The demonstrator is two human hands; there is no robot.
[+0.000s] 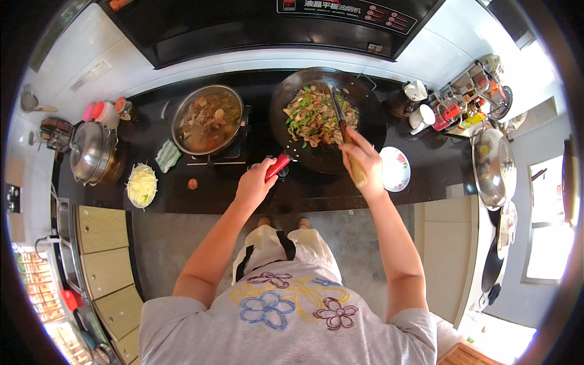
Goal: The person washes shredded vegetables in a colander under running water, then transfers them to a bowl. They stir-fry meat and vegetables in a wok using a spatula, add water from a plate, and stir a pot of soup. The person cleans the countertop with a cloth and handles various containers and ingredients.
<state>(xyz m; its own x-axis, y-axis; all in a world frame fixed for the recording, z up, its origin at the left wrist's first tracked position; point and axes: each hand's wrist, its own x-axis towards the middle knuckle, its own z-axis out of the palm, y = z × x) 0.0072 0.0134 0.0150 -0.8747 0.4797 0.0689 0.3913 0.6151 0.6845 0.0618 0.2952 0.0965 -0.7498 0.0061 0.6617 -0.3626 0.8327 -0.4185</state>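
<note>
A dark wok [370, 118] stands on the stove, with sliced meat and green pepper pieces [309, 114] heaped in it. My left hand [252, 184] is closed around the wok's red handle [278, 166]. My right hand [365, 159] grips the wooden handle of a spatula [338, 108], whose metal end reaches into the far part of the wok, over the food. Just right of the right hand lies a white plate [398, 168] with a flower pattern. Left of the wok, a steel pan [177, 121] holds a brown soupy dish with chunks in it.
At the left are a plate of pale shreds [142, 184], a folded cloth [167, 156] and a lidded steel pot [89, 152]. White mugs [421, 118], bottles [472, 120] and a large round lid [494, 167] stand right. A black range hood [267, 33] overhangs the back.
</note>
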